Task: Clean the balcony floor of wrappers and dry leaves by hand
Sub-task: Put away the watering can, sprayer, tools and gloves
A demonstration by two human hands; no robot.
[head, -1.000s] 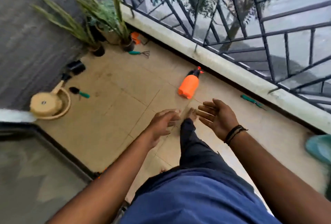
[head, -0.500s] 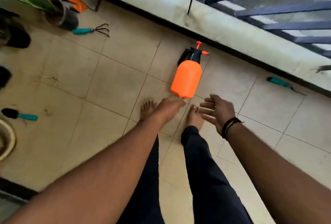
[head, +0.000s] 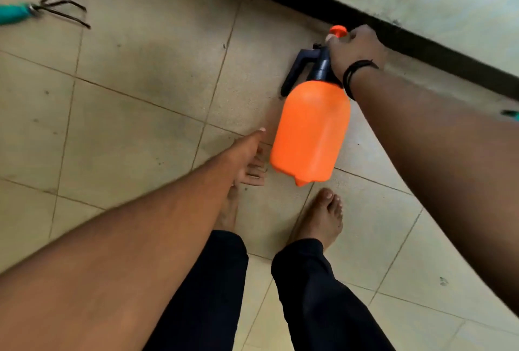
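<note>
Right hand [head: 355, 51] apparently grips the orange sprayer [head: 311, 131] top; left hand [head: 248, 158] hangs empty, fingers loose.

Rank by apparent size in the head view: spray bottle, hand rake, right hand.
1. spray bottle, clearly largest.
2. right hand, gripping the bottle's top.
3. hand rake, though cut off at the frame edge, so its rank versus the hand is unsure.

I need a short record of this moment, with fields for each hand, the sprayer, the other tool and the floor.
right hand: right hand grips the dark pump head of the orange plastic spray bottle
left hand: left hand open, fingers extended beside the bottle's base
sprayer: lies on its side on the beige tiled floor
other tool: teal-handled hand rake, upper left
litter: no wrappers or leaves clearly visible
</note>
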